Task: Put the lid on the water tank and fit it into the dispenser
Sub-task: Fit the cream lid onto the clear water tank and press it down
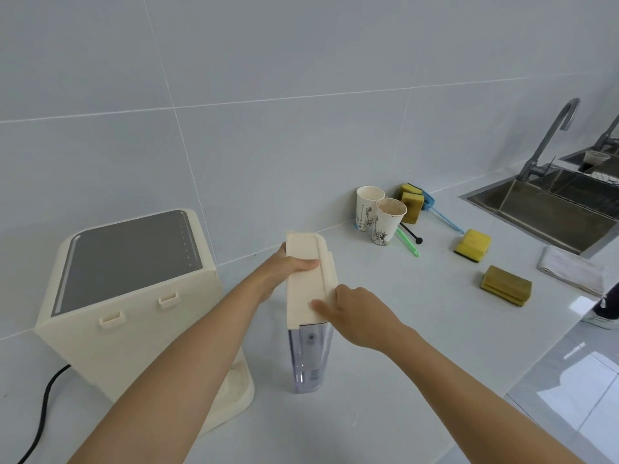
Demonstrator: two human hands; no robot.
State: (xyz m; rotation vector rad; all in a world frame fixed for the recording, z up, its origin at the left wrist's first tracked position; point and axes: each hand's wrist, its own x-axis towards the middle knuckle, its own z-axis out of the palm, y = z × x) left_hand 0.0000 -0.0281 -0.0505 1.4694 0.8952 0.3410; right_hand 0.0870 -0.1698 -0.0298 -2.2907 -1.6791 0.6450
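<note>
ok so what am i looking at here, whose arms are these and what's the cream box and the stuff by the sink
This is a single picture from a camera worn on a person's head, looking down at their own two bare arms. There is no robot.

The left hand and the right hand are pressing a cream lid onto a clear water tank that stands upright on the white counter. The cream box to the left is the water dispenser, with a dark grey top panel and a black cable.

Further back stand two paper cups, several yellow sponges, a blue-handled brush and a folded cloth. At far right is a steel sink with a tap.
</note>
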